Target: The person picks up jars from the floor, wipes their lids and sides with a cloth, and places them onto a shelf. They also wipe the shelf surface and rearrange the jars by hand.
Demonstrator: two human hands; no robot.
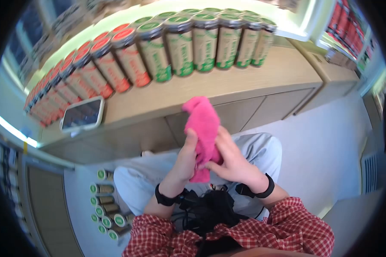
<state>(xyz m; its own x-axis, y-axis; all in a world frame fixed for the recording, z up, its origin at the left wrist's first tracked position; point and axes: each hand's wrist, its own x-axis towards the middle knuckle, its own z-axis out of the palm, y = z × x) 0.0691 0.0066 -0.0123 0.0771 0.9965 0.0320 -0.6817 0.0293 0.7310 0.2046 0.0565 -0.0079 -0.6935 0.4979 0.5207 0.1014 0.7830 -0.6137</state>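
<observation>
A bright pink cloth (203, 124) is bunched up between both hands, in front of the shelf edge and above my lap. My left hand (187, 154) grips its left side, thumb pointing up along the fabric. From the right, my right hand (230, 156) has its fingers wrapped behind the cloth and its thumb across the lower part. I cannot tell whether the cloth is wrapped around something. Behind it on the wooden shelf (261, 81) stand rows of green-lidded cans (179, 47) and, to their left, orange-lidded cans (128, 60).
A phone in a pale case (82, 114) lies at the shelf's left front. Several green-lidded cans (104, 210) lie or stand on the floor left of my knee. Cabinet doors (248, 111) run below the shelf. A vent (369, 173) shows at the right.
</observation>
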